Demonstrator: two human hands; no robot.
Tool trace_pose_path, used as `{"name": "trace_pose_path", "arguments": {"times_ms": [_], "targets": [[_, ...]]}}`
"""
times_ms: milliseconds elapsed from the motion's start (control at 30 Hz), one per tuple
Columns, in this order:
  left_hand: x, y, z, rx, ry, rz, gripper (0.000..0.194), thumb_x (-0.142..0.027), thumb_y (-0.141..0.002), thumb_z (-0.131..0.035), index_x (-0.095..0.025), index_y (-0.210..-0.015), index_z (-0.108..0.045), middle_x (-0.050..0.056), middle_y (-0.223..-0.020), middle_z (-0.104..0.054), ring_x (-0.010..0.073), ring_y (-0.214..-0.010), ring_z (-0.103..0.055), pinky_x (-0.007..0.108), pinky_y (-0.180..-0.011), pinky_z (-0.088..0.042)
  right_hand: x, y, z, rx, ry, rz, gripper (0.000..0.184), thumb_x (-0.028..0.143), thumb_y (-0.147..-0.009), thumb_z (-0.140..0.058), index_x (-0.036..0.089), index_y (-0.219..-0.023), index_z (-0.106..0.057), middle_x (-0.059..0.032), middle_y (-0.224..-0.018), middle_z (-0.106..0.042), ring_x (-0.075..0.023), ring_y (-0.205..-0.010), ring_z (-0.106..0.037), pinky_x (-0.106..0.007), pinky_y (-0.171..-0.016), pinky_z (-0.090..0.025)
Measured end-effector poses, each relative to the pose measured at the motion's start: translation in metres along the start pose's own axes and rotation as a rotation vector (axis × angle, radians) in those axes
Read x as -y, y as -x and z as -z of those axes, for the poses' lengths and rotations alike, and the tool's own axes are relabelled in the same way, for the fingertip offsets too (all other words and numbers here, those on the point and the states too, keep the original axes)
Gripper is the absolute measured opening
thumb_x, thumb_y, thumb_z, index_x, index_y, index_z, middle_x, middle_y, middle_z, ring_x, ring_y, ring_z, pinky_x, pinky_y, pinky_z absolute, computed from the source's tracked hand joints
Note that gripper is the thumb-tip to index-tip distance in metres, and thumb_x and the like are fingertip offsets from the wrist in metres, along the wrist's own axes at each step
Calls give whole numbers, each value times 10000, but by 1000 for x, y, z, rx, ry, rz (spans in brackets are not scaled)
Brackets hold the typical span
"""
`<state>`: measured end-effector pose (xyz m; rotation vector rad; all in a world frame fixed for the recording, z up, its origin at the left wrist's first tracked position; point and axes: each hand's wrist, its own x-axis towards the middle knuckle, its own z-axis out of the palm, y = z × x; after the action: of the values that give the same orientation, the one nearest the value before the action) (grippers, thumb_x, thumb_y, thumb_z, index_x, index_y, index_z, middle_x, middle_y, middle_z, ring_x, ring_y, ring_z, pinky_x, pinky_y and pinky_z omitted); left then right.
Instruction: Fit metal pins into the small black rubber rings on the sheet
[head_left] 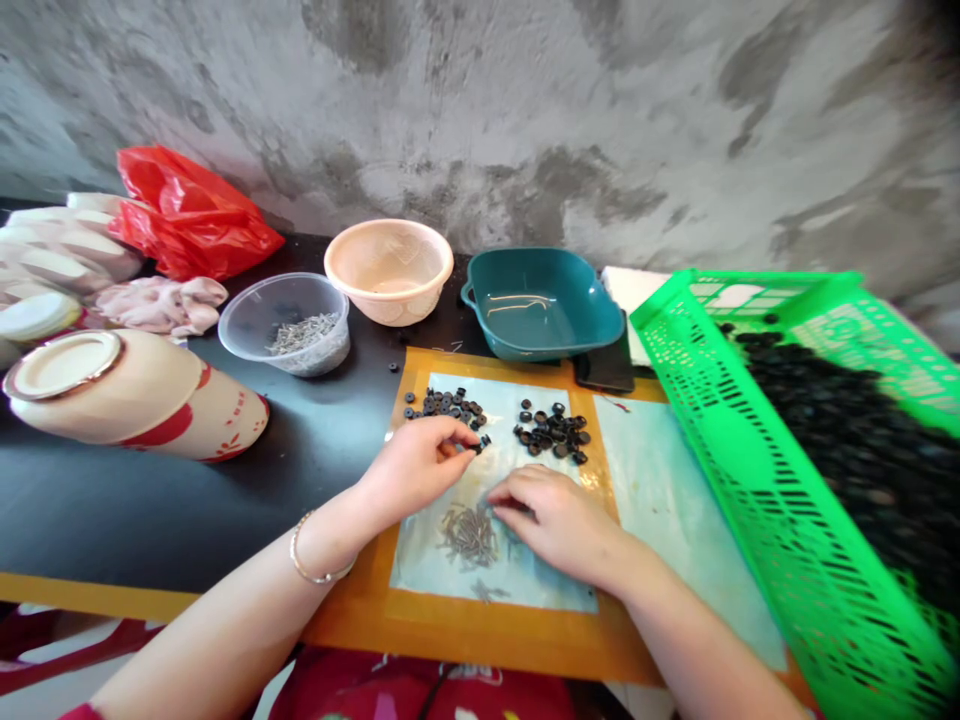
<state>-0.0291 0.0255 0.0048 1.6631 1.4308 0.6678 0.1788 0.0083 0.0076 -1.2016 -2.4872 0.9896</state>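
Observation:
My left hand [420, 462] pinches a small black ring-shaped part [484, 441] between thumb and fingertips, just below a row of the same black parts [444, 404]. A second loose pile of black parts [553, 432] lies to the right of it. My right hand [551, 515] rests palm down on the pale mat [660, 490], fingers curled at the edge of a heap of small metal pins [469, 533]; what its fingertips hold is hidden. A thin bracelet [311, 570] circles my left wrist.
A green slotted basket [750, 470] full of black parts stands at the right. Behind the mat are a teal dish [540, 300], a peach bowl [390, 268], a clear tub of pins [289, 322], a dark phone [607, 368], a red bag [187, 212] and stacked bowls [127, 392].

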Motion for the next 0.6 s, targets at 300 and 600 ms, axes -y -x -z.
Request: {"name": "trace_pose_path", "arguments": {"times_ms": [300, 600], "targets": [[-10, 1, -4, 154, 509, 256, 187, -195, -732, -689, -136, -909, -669, -8, -683, -657, 93, -499, -590, 229, -524, -504, -10, 0, 6, -34, -413, -278, 73, 262, -799, -678, 203, -789, -636, -5, -784, -695, -158, -706, -636, -277, -650, -487], [-8, 3, -6, 290, 768, 317, 266, -243, -707, -754, -106, -908, -646, 33, -625, -698, 113, -506, -631, 224, -521, -516, -10, -1, 4, -82, -754, -284, 148, 288, -816, -677, 188, -813, -567, -32, -805, -722, -135, -659, -648, -258, -608, -497]]}}
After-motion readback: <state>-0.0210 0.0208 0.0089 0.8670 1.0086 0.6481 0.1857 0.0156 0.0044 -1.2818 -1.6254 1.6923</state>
